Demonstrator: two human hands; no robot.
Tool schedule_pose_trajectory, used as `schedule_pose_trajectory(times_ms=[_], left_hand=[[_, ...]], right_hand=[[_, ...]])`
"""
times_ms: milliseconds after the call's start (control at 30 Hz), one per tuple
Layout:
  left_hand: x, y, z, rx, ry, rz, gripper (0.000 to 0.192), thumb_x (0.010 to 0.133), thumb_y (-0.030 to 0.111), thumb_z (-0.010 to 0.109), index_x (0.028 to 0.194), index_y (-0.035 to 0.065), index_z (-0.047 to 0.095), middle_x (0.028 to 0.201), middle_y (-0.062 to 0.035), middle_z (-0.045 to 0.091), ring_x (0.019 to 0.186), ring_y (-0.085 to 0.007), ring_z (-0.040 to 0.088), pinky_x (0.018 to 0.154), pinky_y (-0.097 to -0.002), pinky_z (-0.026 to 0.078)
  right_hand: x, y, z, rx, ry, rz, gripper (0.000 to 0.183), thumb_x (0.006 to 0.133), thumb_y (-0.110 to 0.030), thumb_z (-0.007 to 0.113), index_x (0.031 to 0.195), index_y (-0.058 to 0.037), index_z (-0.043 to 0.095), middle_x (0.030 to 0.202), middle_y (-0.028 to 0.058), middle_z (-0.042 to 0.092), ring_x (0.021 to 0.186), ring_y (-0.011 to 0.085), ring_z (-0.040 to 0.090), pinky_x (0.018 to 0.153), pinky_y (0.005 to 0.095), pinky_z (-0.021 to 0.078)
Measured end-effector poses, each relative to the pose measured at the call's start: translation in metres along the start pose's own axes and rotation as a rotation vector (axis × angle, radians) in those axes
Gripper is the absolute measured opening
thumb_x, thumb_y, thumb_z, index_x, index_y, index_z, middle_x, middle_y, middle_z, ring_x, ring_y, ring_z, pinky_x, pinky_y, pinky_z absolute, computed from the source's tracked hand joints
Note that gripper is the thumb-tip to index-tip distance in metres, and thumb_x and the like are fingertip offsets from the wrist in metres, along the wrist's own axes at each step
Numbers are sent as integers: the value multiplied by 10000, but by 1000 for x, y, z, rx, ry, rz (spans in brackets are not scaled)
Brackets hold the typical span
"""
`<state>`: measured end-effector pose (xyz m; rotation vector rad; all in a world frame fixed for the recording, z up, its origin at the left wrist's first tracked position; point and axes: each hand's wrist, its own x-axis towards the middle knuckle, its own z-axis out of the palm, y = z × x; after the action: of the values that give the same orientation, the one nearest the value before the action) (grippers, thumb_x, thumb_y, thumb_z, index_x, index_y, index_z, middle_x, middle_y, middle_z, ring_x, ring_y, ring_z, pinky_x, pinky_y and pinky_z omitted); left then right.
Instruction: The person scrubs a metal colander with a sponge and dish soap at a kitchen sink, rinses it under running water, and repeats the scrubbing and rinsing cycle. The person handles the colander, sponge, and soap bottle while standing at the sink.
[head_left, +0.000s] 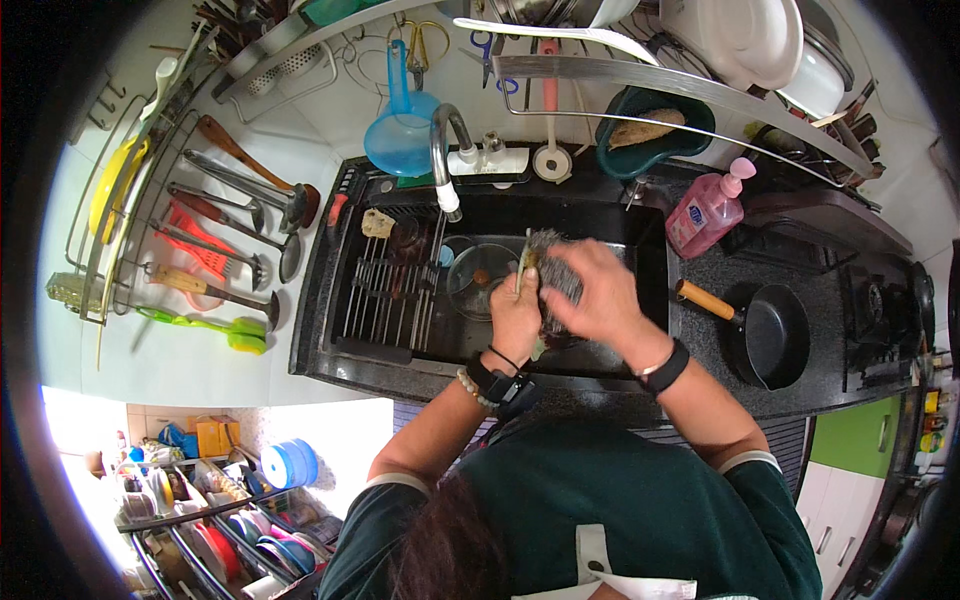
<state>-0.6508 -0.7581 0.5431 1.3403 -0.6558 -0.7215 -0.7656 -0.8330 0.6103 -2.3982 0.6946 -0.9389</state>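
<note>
My left hand (516, 315) is over the sink, its thumb pressed on a thin pale-edged piece (525, 259) held upright. Directly right of it is a dark grey, bristly or mesh-like thing (561, 281), too blurred to name surely. My right hand (604, 296) comes over it from the right, blurred, with curved fingers and thumb touching its near side. Whether those fingers grip it I cannot tell. Beneath both hands lies the dark sink basin (649, 262). A clear round lid or bowl (480, 281) sits left of my left hand, partly covered.
A curved faucet (450, 150) reaches over the basin's back. The dish rack (390, 300) spans its left side. On the right counter stand a pink pump bottle (705, 210) and a black frying pan (776, 337) with a wooden handle. A metal shelf (675, 90) overhangs the back.
</note>
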Motion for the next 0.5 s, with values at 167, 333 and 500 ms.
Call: schedule_pose_trajectory(times_ms=[167,333,500], left_hand=[[7,0,1,-202,-23,-110,271,991,210,472,981,-18,620,847,-1,618,725,-73,528,672,-237,456],[10,13,-16,-513,-109,-342,359,1001,288,419,1161,-9,543,1094,-88,610,971,-191,589,875,-334,482],[16,-2,-28,-603,-146,-471,442,1006,359,365,1273,21,462,1241,-118,551,1128,-258,545,983,-419,438]], right_hand=[[-1,38,-3,187,217,106,463,684,-133,692,1124,-44,582,1040,149,628,970,301,609,858,353,485],[5,63,-45,1049,274,690,328,839,-87,609,1159,-29,566,971,63,625,862,152,599,788,289,488],[-5,66,-18,1209,332,879,364,877,-144,590,1226,-59,529,1039,52,606,940,161,576,845,298,465]])
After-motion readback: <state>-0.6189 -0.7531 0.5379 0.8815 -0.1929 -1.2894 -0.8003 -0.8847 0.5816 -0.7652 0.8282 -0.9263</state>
